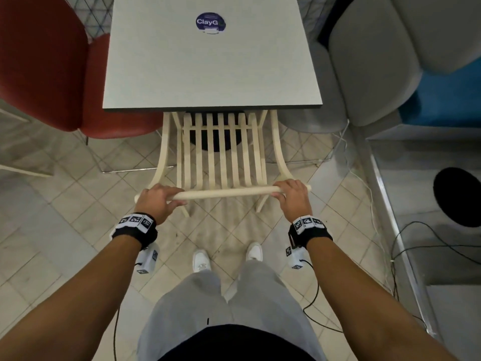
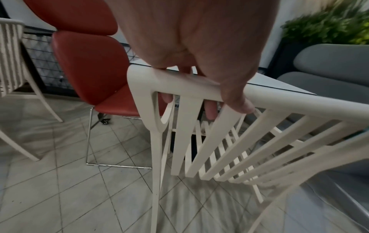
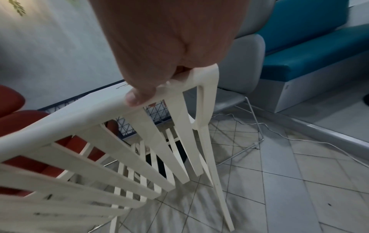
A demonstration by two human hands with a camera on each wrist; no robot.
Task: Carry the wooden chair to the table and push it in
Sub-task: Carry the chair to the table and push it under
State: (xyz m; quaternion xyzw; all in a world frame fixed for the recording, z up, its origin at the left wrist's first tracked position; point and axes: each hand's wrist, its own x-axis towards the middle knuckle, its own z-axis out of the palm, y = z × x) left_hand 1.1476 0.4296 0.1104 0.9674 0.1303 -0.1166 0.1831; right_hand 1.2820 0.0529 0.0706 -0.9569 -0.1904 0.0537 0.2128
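A cream slatted wooden chair (image 1: 223, 152) stands on the tiled floor with the front of its seat under the near edge of the grey square table (image 1: 208, 61). My left hand (image 1: 158, 198) grips the left end of the chair's top rail (image 1: 226, 192), fingers curled round it. My right hand (image 1: 291, 195) grips the right end the same way. In the left wrist view my left hand (image 2: 199, 78) wraps the chair's rail (image 2: 289, 104), fingers showing behind the slats. In the right wrist view my right hand (image 3: 159, 75) holds the chair's rail (image 3: 79, 119) near its corner.
A red padded chair (image 1: 52, 74) stands left of the table and a grey one (image 1: 364, 74) right of it. A blue bench (image 1: 447, 97) sits far right. Cables (image 1: 364, 183) trail over the floor on the right. A round black base (image 1: 460, 196) lies right.
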